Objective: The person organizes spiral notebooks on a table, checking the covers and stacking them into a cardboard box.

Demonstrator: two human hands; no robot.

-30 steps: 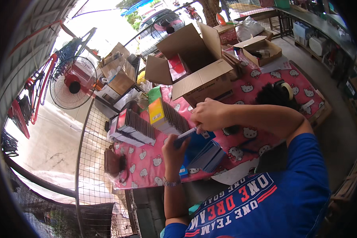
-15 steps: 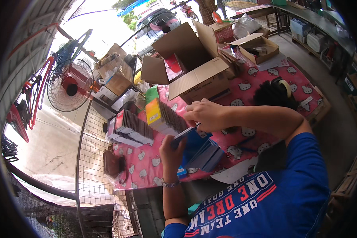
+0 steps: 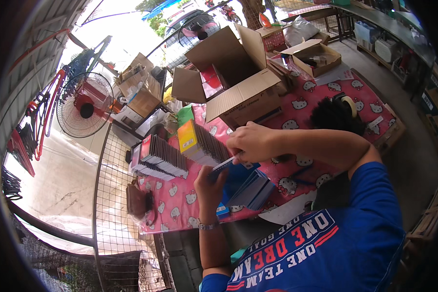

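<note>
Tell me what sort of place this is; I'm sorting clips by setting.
Probably a small open-sided packing stall or workshop: an open cardboard box on a table with a pink patterned cloth, rows of small flat packs, and a standing fan.

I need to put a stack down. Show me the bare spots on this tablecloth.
Bare cloth lies at the near left, between the row of dark flat packs and the left hand. More shows right of the open carton, before the tape roll. The middle is crowded: yellow-ended pack row, both hands, blue packs.
</note>
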